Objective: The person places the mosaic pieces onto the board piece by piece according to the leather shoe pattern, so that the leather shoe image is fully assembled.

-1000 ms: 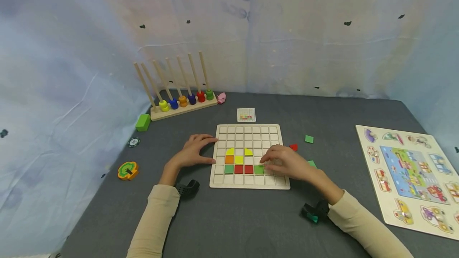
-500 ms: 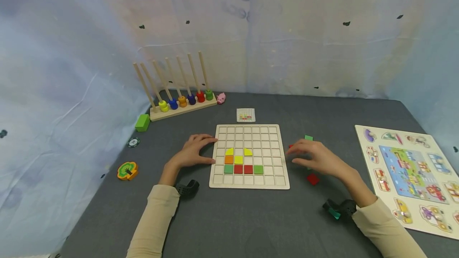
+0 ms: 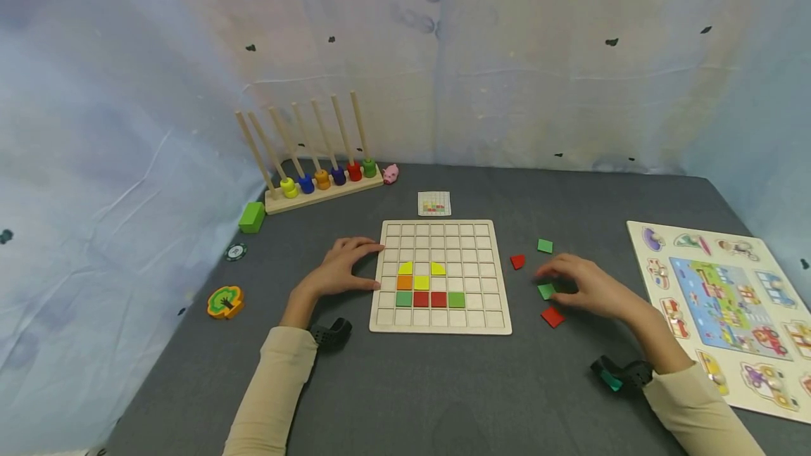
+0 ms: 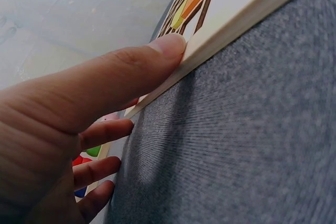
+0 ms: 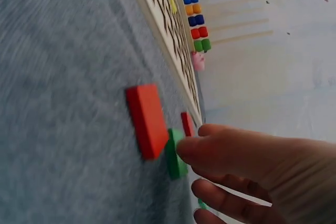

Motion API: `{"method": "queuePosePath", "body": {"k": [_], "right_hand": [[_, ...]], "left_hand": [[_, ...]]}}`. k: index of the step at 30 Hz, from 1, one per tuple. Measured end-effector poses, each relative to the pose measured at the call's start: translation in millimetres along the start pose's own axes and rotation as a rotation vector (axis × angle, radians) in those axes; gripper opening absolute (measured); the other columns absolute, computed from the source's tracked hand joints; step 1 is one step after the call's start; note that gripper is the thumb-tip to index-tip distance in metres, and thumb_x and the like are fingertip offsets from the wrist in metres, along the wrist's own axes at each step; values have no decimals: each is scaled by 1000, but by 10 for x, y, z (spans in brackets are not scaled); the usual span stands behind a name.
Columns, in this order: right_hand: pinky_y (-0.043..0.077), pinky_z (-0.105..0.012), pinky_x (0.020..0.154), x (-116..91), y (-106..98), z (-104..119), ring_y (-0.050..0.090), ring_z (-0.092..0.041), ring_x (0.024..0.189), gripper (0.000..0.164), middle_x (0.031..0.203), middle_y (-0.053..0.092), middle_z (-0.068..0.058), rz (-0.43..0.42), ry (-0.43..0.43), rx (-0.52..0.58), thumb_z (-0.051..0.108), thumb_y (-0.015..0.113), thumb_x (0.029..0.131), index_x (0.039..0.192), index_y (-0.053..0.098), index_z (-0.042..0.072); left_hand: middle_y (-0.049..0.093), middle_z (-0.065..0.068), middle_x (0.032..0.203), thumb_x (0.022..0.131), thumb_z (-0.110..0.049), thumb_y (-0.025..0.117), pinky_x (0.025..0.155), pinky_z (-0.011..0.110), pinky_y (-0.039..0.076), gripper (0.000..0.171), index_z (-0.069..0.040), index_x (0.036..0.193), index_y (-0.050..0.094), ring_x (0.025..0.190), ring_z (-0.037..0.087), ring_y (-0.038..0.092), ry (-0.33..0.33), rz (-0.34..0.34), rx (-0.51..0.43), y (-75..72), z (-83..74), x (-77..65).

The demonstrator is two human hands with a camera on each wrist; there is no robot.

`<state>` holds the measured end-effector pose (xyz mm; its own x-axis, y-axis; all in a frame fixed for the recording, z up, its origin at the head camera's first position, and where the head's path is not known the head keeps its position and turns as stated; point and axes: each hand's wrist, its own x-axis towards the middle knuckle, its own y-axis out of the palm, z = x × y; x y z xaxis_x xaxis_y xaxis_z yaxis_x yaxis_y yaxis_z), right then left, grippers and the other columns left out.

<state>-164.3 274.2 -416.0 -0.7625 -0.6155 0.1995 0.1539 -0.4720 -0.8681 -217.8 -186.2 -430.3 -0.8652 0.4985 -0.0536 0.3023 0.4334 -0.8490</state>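
Note:
My left hand (image 3: 338, 269) rests at the left edge of a pale wooden grid board (image 3: 488, 319), thumb (image 4: 157, 59) touching its rim. On the board lie yellow pieces (image 3: 422, 283), an orange square (image 3: 405, 283), red squares (image 3: 438, 299) and green squares (image 3: 456, 299). To the board's right, my right hand (image 3: 589, 288) reaches over a loose green tile (image 3: 545, 291), fingers and thumb parted on either side of it. In the right wrist view the thumb overlaps that green tile (image 5: 175, 156), beside a red square tile (image 5: 147, 121).
A red piece (image 3: 517, 261) and another green tile (image 3: 545, 245) lie farther back. Behind the board are a small pattern card (image 3: 434, 203), a peg stacker (image 3: 329, 193) and a pink pig (image 3: 390, 174). A picture puzzle board (image 3: 659, 343) lies right; a tree piece (image 3: 225, 301) left.
My right hand has left the board's right side and moved right to the loose green tile, uncovering the red tile and the board's right columns. My left hand has stayed put.

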Motion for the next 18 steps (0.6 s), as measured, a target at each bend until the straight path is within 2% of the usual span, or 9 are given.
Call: {"method": "queuePosePath", "body": {"k": [11, 18], "right_hand": [[45, -30, 68, -35, 52, -105, 53, -10, 80, 31, 95, 59, 2, -19, -15, 7, 9, 74, 78, 108, 66, 7], [44, -28, 64, 18, 66, -98, 52, -8, 75, 26, 89, 59, 6, -84, -38, -45, 7, 75, 77, 102, 69, 9]], "left_hand": [[38, 5, 141, 76, -46, 74, 102, 59, 19, 75, -23, 140, 44, 129, 32, 23, -19, 4, -2, 9, 21, 3], [38, 5, 142, 76, -48, 73, 102, 59, 19, 75, -23, 140, 44, 130, 33, 23, -19, 5, 5, 12, 27, 11]]}}
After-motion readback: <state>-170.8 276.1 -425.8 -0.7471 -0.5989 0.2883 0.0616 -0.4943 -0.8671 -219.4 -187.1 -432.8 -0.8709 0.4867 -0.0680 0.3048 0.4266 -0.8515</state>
